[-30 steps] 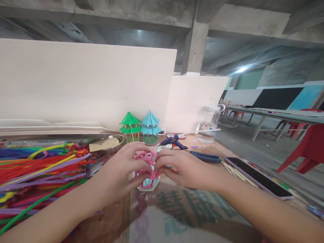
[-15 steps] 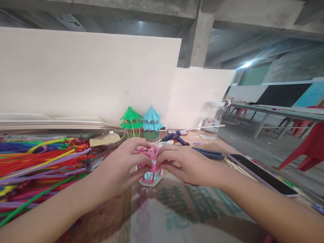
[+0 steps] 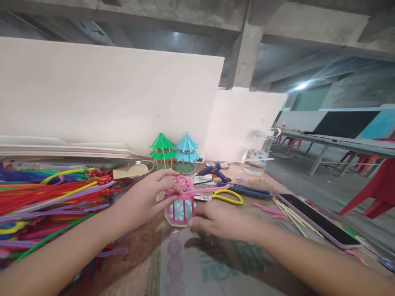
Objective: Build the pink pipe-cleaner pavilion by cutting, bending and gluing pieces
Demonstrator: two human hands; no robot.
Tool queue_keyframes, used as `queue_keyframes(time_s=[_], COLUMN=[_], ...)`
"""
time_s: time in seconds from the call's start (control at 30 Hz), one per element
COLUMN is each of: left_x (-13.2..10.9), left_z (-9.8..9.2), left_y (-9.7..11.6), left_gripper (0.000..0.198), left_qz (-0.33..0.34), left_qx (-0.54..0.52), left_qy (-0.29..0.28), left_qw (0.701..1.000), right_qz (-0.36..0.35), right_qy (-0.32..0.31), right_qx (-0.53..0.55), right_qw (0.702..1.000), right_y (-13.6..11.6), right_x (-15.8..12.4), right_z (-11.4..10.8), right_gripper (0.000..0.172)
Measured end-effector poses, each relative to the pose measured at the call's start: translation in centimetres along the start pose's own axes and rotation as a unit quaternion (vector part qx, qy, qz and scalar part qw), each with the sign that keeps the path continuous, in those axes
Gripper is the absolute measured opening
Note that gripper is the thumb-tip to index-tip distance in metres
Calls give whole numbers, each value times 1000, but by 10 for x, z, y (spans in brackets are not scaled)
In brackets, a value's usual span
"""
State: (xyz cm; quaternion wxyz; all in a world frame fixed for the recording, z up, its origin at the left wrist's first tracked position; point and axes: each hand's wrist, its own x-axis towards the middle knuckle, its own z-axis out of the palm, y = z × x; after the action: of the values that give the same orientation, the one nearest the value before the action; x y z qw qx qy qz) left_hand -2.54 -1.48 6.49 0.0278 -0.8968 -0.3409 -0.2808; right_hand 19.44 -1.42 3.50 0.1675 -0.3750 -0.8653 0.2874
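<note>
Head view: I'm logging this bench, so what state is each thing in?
Pink frame: upright, strand sticking out right
Left hand: holding pink frame
Right hand: beside frame base, contact unclear
Scissors: lying flat, blade tips hidden
Glue gun: lying on its side
Phone: face up, screen dark
Water bottle: upright, lidded, partly full
Green pagoda: upright
Blue pagoda: upright
Pipe cleaners: heaped

From close, 1 camera (head-worn) looks forward and down over the table (image 3: pixel 135 259) toward its far edge.
</note>
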Motion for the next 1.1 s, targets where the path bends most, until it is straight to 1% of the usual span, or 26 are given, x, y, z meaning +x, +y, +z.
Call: queue_keyframes(time_s=[0.03, 0.07, 0.1, 0.17, 0.23, 0.3, 0.37, 0.43, 0.57, 0.7, 0.77, 0.97, 1.1], left_x=[0, 0, 0, 0, -1, -2, -2, -1, 0, 1, 0, 1, 1], left_z=[0, 0, 1, 3, 5, 7, 8, 9, 10, 12, 14, 15, 14], left_y=[1, 1, 0, -3, -7, -10, -12, -11, -6, -2, 0, 6, 10], left_gripper=[18, 19, 19, 19, 18, 18, 19, 19, 18, 19, 18, 19, 18], left_qz=[12, 22, 29, 22, -8, -41, -56, -55, -56, -30, -32, -30, -27], left_qx=[8, 15, 17, 10, -9, -29, -46, -57, -73, -83, -86, -92, -87], left_qy=[5, 11, 15, 17, 7, -4, -8, -5, -4, -3, 1, 30, 27], left_qw=[1000, 1000, 999, 1000, 1000, 999, 997, 997, 996, 996, 996, 995, 996], right_qz=[11, 27, 42, 53, 58, 65, 71, 69, 48, 45, 45, 49, 43], right_qy=[65, 120, 156, 159, 160, 181, 204, 212, 212, 226, 229, 221, 219], right_qx=[36, 99, 183, 339, 447, 499, 520, 533, 555, 576, 582, 597, 593], right_qw=[997, 987, 970, 926, 878, 845, 826, 816, 803, 784, 779, 770, 774], right_y=[5, 8, 10, 11, 7, 3, 2, 2, 3, -2, -6, -12, -12], right_x=[4, 8, 12, 15, 14, 13, 13, 14, 17, 15, 14, 13, 12], right_z=[8, 16, 24, 37, 46, 50, 51, 49, 47, 46, 45, 43, 43], right_gripper=[27, 29, 33, 37, 46, 55, 58, 57, 46, 43, 43, 42, 37])
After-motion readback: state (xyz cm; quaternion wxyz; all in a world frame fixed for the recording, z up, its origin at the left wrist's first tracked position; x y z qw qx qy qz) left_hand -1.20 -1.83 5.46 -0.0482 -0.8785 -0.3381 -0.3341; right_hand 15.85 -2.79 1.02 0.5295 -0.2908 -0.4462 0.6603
